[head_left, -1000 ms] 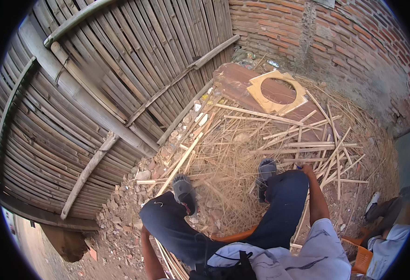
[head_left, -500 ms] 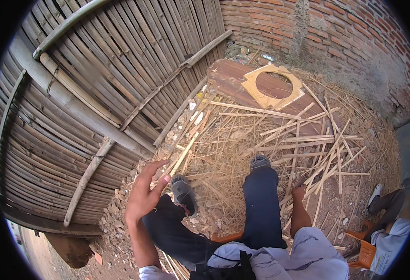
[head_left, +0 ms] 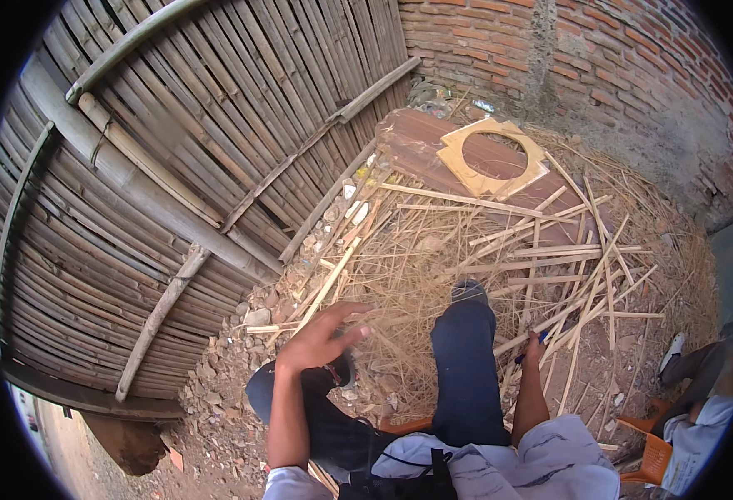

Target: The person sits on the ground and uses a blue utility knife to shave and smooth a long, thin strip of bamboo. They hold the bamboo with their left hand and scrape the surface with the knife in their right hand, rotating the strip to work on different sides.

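Note:
My left hand [head_left: 320, 340] is held over my bent left knee with the thumb and fingers apart, holding nothing. It covers most of my left shoe. On the right, my right hand [head_left: 535, 347] is closed round a thin blue object [head_left: 520, 358], too small to name, beside a pile of split bamboo strips [head_left: 579, 312]. Other pale bamboo strips [head_left: 333, 279] lie on the ground just beyond my left hand. Thin shavings [head_left: 408, 304] cover the ground between my feet.
A brown board [head_left: 412, 150] lies at the back, bearing a yellowish panel [head_left: 450, 158] with a round hole. A bamboo slat wall [head_left: 241, 108] stands left, a brick wall [head_left: 616, 75] behind. At right, another person [head_left: 691, 417] sits on an orange chair [head_left: 656, 458].
My left hand has moved right and a little nearer, across my left shoe. My right hand has shifted slightly, and the blue object in it now shows.

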`<control>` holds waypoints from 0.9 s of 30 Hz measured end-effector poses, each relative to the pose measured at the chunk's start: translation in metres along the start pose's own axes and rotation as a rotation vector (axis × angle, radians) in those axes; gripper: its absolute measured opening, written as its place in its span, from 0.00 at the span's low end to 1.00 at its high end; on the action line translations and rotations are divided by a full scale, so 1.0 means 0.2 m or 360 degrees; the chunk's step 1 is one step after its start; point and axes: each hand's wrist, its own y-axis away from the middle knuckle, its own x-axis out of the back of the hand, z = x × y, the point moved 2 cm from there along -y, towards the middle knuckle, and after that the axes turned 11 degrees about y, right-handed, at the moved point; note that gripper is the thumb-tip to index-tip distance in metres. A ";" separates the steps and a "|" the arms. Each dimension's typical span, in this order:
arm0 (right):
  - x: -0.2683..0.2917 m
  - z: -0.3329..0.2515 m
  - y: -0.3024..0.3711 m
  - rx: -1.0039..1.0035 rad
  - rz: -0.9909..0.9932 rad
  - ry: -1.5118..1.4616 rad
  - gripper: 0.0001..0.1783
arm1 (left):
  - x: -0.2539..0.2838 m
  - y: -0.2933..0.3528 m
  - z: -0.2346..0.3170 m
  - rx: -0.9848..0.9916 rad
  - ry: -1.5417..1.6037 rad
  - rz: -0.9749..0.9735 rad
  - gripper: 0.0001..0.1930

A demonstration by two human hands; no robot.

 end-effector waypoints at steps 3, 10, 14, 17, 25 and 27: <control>-0.15 -0.36 0.32 -0.0573 -0.0384 -0.0552 0.14 | -0.01 0.11 0.02 0.0111 -0.0033 0.0101 0.25; -0.14 -0.98 0.15 -0.0367 -0.0529 -0.1009 0.09 | -0.06 0.00 0.05 0.0024 -0.0072 0.0196 0.24; -0.45 -1.45 0.38 -0.0372 -0.1062 -0.1297 0.10 | -0.07 0.00 0.06 -0.0022 0.0076 0.0505 0.26; -0.70 -1.66 0.68 -0.0471 -0.1226 -0.1368 0.10 | -0.08 -0.02 0.12 -0.0141 0.0197 0.0691 0.29; -1.02 -1.99 1.43 -0.0441 -0.1615 -0.0772 0.16 | -0.08 -0.11 0.09 -0.0315 0.0820 0.1037 0.38; -1.04 -2.03 1.57 -0.0320 -0.1602 -0.0560 0.17 | -0.05 -0.12 0.08 -0.0299 0.1148 0.1175 0.39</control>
